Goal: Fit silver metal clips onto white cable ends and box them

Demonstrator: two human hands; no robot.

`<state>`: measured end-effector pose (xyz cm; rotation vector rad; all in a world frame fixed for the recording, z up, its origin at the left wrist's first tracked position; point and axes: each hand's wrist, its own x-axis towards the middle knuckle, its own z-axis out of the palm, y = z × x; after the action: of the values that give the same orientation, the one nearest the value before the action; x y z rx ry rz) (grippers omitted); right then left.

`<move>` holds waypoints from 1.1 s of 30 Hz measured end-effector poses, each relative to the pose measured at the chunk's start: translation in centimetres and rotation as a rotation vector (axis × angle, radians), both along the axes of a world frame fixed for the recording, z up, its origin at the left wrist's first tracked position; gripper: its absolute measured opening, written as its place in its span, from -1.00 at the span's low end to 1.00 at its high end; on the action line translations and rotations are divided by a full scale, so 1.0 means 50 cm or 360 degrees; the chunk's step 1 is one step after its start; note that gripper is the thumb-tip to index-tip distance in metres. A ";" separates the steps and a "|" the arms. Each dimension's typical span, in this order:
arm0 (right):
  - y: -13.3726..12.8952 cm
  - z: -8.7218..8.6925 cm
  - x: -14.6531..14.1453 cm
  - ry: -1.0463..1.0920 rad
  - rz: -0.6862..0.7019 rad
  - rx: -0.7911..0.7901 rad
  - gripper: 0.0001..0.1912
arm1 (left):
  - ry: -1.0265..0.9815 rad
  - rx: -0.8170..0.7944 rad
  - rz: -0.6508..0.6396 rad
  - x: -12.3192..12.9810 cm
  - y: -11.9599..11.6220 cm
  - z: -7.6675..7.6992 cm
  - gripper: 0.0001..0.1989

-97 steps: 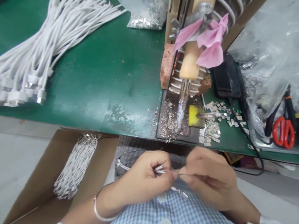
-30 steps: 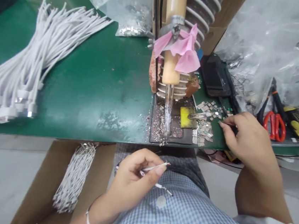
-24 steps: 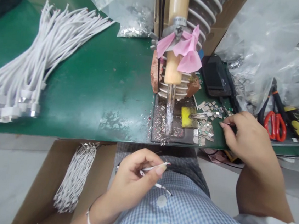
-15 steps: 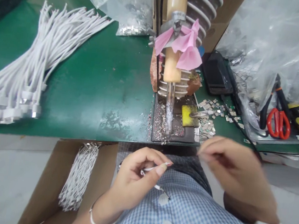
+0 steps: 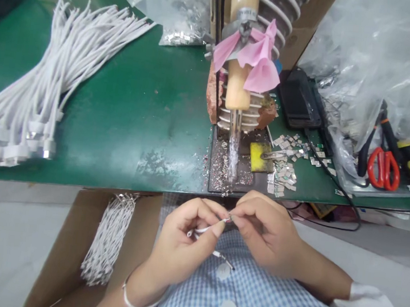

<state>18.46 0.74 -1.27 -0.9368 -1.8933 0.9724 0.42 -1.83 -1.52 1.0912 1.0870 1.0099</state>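
My left hand (image 5: 191, 237) is closed on a short white cable (image 5: 200, 230), pinched near its end between thumb and forefinger. The cable's other, dark-tipped end hangs below over my checked apron. My right hand (image 5: 265, 230) is closed too, its thumb and forefinger pinched at the cable's tip; what they hold there is too small to make out. Just beyond the hands, a soldering iron (image 5: 238, 91) with a wooden handle and pink cloth points down over a dark plate (image 5: 256, 183) strewn with solder bits. A yellow sponge (image 5: 261, 158) lies on the plate.
White cables (image 5: 68, 56) lie bundled at the left of the green table (image 5: 131, 116). More fill an open cardboard box (image 5: 141, 234) below. Small metal pieces (image 5: 283, 176), a phone (image 5: 299, 99), red-handled pliers (image 5: 383, 168) and plastic bags (image 5: 380, 50) are at the right.
My right hand has moved left from beside the metal pieces and now meets my left hand at the cable's tip. My left hand has stayed nearly still.
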 end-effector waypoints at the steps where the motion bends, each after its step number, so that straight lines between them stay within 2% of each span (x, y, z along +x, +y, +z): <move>1: 0.000 -0.001 0.001 -0.0001 -0.0024 0.0000 -0.89 | 0.0001 -0.0023 0.0018 0.002 0.002 0.003 -0.86; 5: 0.002 0.003 0.006 0.0018 -0.0181 0.0183 -0.85 | -0.0071 -0.0126 0.0099 0.009 0.012 0.013 -0.85; 8: 0.002 0.009 0.007 -0.0048 -0.0174 0.0435 -0.82 | -0.0160 -0.0177 0.0152 0.012 0.024 0.014 -0.86; 13: 0.005 0.004 0.002 -0.0191 -0.0241 0.0405 -0.90 | -0.0316 -0.0257 0.0184 0.012 0.044 0.009 -0.87; 18: 0.015 -0.008 0.002 -0.0095 -0.0291 0.0618 -0.83 | -0.0472 -0.0251 0.0153 0.014 0.061 0.011 -0.86; 24: 0.019 -0.006 0.000 -0.0029 -0.0289 0.0558 -0.75 | -0.0591 -0.0252 0.0141 0.019 0.070 0.012 -0.84; 33: 0.022 -0.001 -0.003 0.0091 -0.0299 0.0426 -0.77 | -0.0586 -0.0226 0.0178 0.022 0.075 0.014 -0.85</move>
<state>18.31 1.82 -1.34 -0.8978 -1.7971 0.6112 1.52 1.91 -0.80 0.7013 0.9098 1.1507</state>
